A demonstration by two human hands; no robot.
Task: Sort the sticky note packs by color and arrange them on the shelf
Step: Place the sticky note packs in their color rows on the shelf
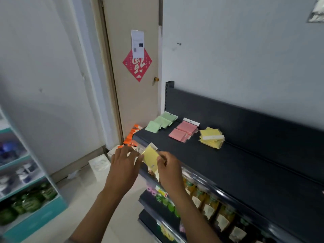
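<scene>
Yellow sticky note pack [151, 157] held between both hands, in the air just off the near left corner of the dark top shelf [228, 165], tilted with its white hang tab pointing up and away. Left hand [125, 163] pinching the pack's left edge, fingers curled around it, with some further thin packaging showing pale and ribbed behind the fingertips; contents of that not discernible. Right hand [169, 165] gripping the pack's lower right corner between thumb and fingers, closed tight on it. Both forearms bare, reaching in from the bottom of the view. On the shelf surface, three colour groups laid in a row from left to right: green packs [160, 122] overlapping one another at the far left end, pink packs [184, 131] just beside them with a white hang tab at the back, and a loose pile of yellow packs [212, 137] further right, stacked unevenly. Groups apart from each other, none touching. Remainder of the shelf to the right bare, backed by a dark upright panel [245, 116]. Below the top shelf, lower tiers carrying bottles of orange drink [210, 202] and small bright packets, blurred. Orange packaging [130, 135] on the floor by the shelf's left end. Behind, a beige door [136, 95] bearing a red diamond decoration [137, 64] and a white paper sheet [137, 43] above it. At far left, a teal rack [35, 216] with green items, out of focus.
</scene>
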